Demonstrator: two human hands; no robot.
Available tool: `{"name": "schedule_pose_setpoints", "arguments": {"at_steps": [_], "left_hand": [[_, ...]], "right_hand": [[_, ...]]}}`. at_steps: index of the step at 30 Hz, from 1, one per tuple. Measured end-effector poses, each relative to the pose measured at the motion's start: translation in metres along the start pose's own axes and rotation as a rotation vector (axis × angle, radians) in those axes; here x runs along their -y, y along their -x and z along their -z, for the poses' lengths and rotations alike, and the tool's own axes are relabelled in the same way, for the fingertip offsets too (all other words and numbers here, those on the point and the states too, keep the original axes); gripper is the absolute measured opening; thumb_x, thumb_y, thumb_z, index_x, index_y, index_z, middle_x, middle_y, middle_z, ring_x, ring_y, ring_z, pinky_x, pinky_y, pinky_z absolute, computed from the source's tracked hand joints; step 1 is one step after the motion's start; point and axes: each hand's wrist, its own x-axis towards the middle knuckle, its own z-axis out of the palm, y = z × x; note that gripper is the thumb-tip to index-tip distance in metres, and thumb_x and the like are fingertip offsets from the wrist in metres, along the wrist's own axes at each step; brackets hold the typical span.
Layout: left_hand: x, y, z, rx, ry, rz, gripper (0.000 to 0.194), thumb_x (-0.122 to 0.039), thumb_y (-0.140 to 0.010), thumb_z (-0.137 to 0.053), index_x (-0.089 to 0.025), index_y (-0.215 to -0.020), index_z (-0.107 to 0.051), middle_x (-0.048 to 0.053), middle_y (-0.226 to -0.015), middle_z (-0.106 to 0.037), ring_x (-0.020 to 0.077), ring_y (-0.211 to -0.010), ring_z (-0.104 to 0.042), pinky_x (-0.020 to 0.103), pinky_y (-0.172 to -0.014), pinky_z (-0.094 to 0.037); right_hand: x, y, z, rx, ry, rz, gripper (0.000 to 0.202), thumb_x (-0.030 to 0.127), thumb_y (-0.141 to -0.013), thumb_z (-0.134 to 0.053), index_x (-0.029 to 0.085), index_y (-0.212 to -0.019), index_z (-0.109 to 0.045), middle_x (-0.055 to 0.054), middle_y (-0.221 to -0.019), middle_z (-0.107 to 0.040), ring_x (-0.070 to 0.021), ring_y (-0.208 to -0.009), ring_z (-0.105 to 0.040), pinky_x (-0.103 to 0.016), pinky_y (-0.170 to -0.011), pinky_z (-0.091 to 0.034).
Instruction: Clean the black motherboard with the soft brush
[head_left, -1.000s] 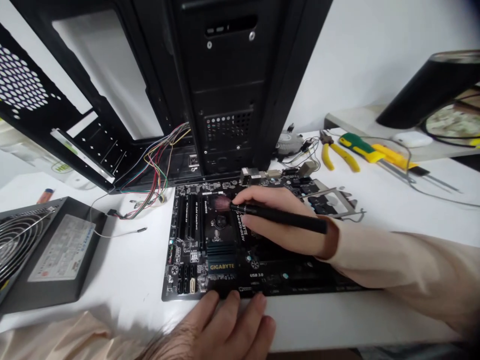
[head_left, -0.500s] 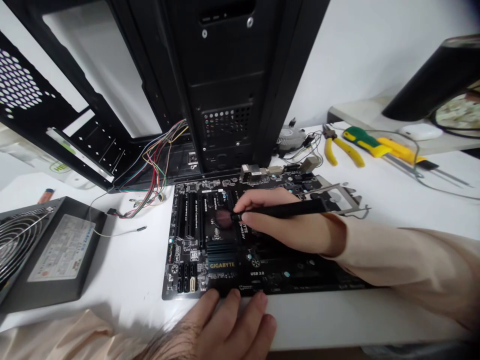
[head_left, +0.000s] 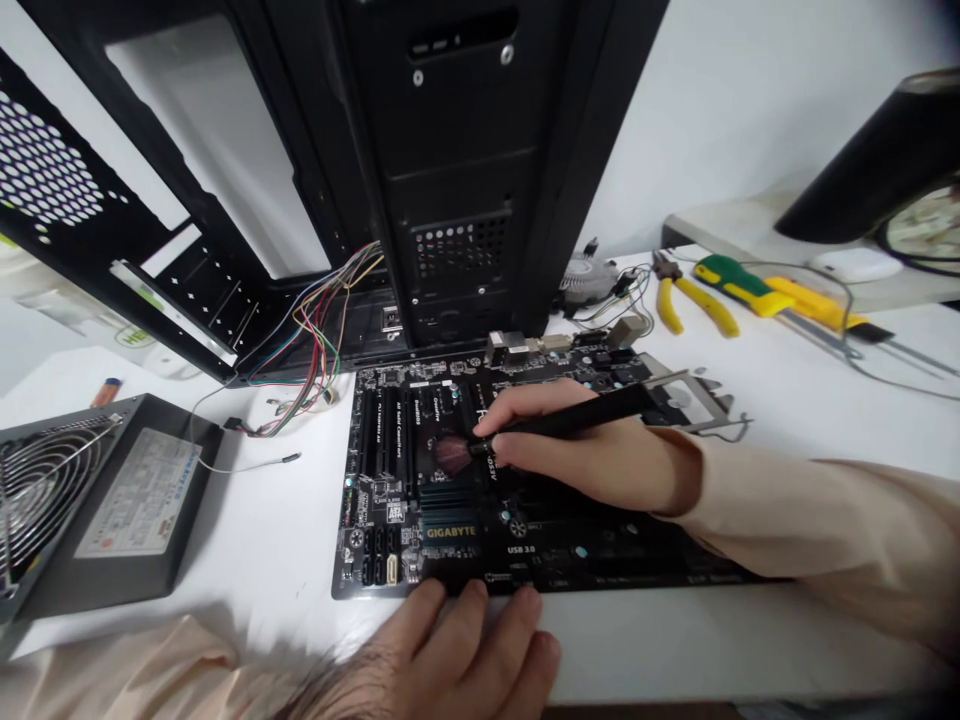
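A black motherboard (head_left: 547, 560) lies flat on the white table. My right hand (head_left: 577, 440) is closed on a brush (head_left: 570, 420) with a black handle. The brush's pinkish bristles lie over the board between the long slots and the finned heatsink (head_left: 450, 520) marked GIGABYTE. My left hand (head_left: 465, 655) rests at the board's near edge, fingers spread and holding nothing, with the fingertips on the edge. Beyond the board stands a black computer case (head_left: 465, 180).
A power supply (head_left: 127, 500) sits at the left. Loose coloured wires (head_left: 322, 330) hang from the case. A cooler (head_left: 589, 280), pliers (head_left: 694, 295), a green-yellow screwdriver (head_left: 742, 285) and an orange-handled tool (head_left: 817, 305) lie at the back right.
The view has shifted slightly, moving everything a little to the right in the picture. The brush bristles look sharper and sit slightly lower on the board. Both hands keep their hold and place.
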Motion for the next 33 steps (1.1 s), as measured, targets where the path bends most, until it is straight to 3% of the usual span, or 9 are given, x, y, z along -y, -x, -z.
{"name": "schedule_pose_setpoints", "arguments": {"at_steps": [6, 12, 17, 22, 24, 28, 33], "left_hand": [[-0.0012, 0.0002, -0.0011, 0.015, 0.001, 0.007, 0.024, -0.031, -0.097, -0.05, -0.033, -0.118, -0.061, -0.005, -0.126, -0.059, 0.0186, -0.097, -0.051, 0.036, -0.084, -0.037], [-0.0008, -0.0002, -0.0007, 0.006, 0.004, 0.011, 0.023, -0.031, -0.098, -0.05, -0.033, -0.117, -0.062, -0.006, -0.126, -0.059, 0.0186, -0.097, -0.051, 0.036, -0.085, -0.037], [0.0002, 0.0015, 0.0006, 0.039, -0.017, -0.018, 0.026, -0.032, -0.098, -0.048, -0.032, -0.122, -0.058, -0.004, -0.13, -0.056, 0.0185, -0.098, -0.051, 0.035, -0.085, -0.037], [0.0008, 0.0015, -0.0004, 0.018, -0.03, -0.015, 0.026, -0.032, -0.098, -0.048, -0.033, -0.122, -0.058, -0.004, -0.13, -0.056, 0.0183, -0.097, -0.051, 0.035, -0.085, -0.038], [0.001, 0.0006, 0.0002, 0.025, -0.022, -0.007, 0.026, -0.033, -0.098, -0.048, -0.034, -0.121, -0.059, -0.005, -0.129, -0.057, 0.0181, -0.096, -0.051, 0.035, -0.084, -0.038], [0.0016, 0.0002, 0.001, 0.046, -0.03, -0.019, 0.026, -0.033, -0.098, -0.047, -0.035, -0.122, -0.058, -0.006, -0.13, -0.057, 0.0175, -0.096, -0.051, 0.034, -0.084, -0.039], [0.002, 0.0013, -0.0021, 0.03, -0.039, -0.017, 0.026, -0.033, -0.098, -0.048, -0.034, -0.121, -0.059, -0.006, -0.129, -0.057, 0.0177, -0.097, -0.052, 0.035, -0.084, -0.039]], "right_hand": [[-0.0055, -0.0011, -0.0015, -0.149, 0.066, 0.124, 0.02, 0.032, -0.08, -0.057, 0.019, -0.094, -0.063, 0.0, -0.08, -0.067, -0.0108, -0.068, -0.058, -0.023, -0.064, -0.046], [-0.0028, 0.0022, -0.0011, 0.067, -0.161, 0.075, 0.023, 0.035, -0.082, -0.052, 0.019, -0.075, -0.066, 0.001, -0.063, -0.064, -0.0113, -0.059, -0.058, -0.022, -0.052, -0.043], [-0.0006, 0.0006, 0.0002, -0.087, 0.017, 0.074, 0.022, 0.034, -0.083, -0.053, 0.019, -0.09, -0.067, 0.0, -0.074, -0.067, -0.0119, -0.066, -0.059, -0.024, -0.061, -0.047], [0.0021, -0.0012, 0.004, 0.092, -0.112, 0.016, 0.024, 0.034, -0.082, -0.052, 0.017, -0.075, -0.067, 0.0, -0.066, -0.066, -0.0117, -0.062, -0.06, -0.023, -0.056, -0.046], [0.0022, -0.002, 0.0035, 0.025, -0.144, 0.018, 0.023, 0.034, -0.082, -0.052, 0.017, -0.079, -0.067, -0.001, -0.073, -0.069, -0.0125, -0.068, -0.063, -0.023, -0.06, -0.048], [0.0001, -0.0026, 0.0003, -0.126, 0.012, 0.056, 0.022, 0.033, -0.081, -0.054, 0.017, -0.091, -0.067, -0.002, -0.084, -0.07, -0.0129, -0.075, -0.063, -0.024, -0.068, -0.049], [-0.0012, -0.0001, -0.001, 0.03, -0.026, 0.084, 0.02, 0.031, -0.082, -0.054, 0.018, -0.074, -0.066, 0.002, -0.063, -0.064, -0.0089, -0.057, -0.056, -0.02, -0.053, -0.043]]}}
